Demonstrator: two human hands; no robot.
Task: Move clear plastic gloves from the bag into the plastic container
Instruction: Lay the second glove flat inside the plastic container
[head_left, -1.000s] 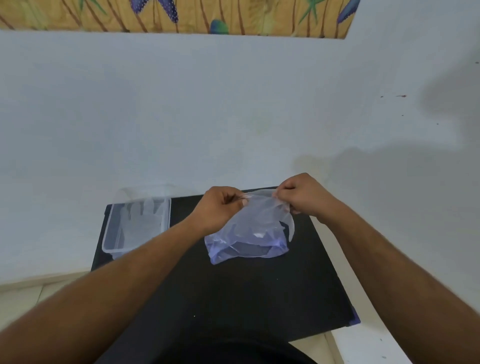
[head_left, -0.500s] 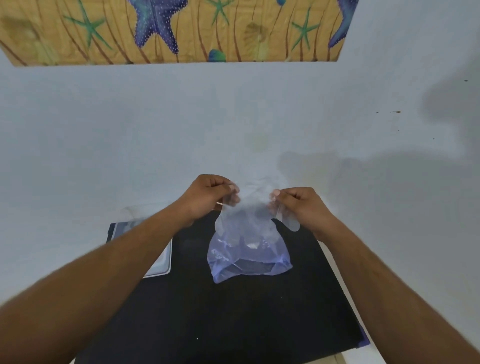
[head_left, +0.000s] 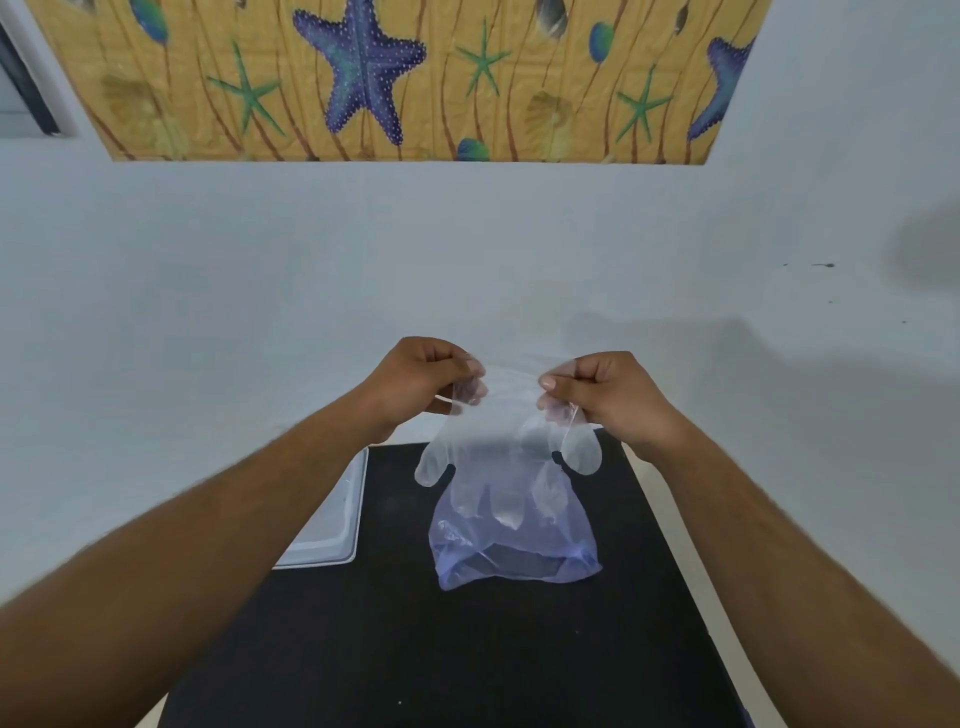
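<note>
Above black table (head_left: 467, 649), fingers (head_left: 550, 384) pinch glove (head_left: 498, 441) cuff.

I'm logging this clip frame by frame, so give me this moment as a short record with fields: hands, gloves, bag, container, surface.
left hand: pinching the cuff's left corner
right hand: pinching the cuff's right corner
clear gloves: held up by the cuff, fingers hanging down
bag: bluish, on the table below the gloves
container: clear, left of the bag, partly hidden by the left forearm
table: black

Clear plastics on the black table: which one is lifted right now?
The glove, pinched at its cuff by both hands; the bluish bag and the container rest on the table.
</note>
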